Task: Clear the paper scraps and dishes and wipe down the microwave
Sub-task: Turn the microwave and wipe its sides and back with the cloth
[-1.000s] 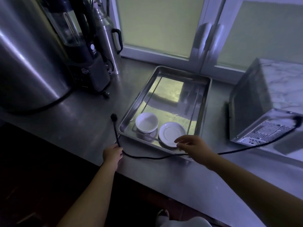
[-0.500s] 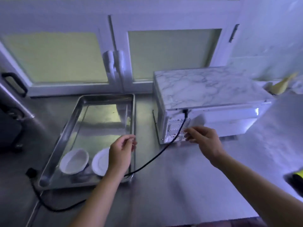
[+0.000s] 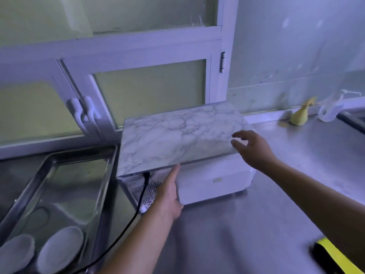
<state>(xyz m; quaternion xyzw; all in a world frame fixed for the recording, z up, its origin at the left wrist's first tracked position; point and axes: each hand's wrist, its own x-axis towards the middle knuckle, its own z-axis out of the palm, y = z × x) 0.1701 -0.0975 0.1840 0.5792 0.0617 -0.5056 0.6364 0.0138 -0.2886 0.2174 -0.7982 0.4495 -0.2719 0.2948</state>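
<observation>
Microwave [image 3: 177, 143] stood at counter [image 3: 246, 224] centre, rear nearest. Left hand [image 3: 169, 198] lay flat-fingered on its back; right hand [image 3: 252, 148] was spread, empty, at its 3 o'clock edge. Turning it likely needed opposite-corner grips, cord [image 3: 138, 206] slack.

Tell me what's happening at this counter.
A person is working on a white microwave turned back-side toward them on a steel counter. The left hand lies with straight fingers against the back panel, beside the black power cord. The right hand, open, reaches to the right edge of the marbled top; contact is unclear. Neither holds anything. A bowl and a saucer sit in the metal tray at left.
</observation>
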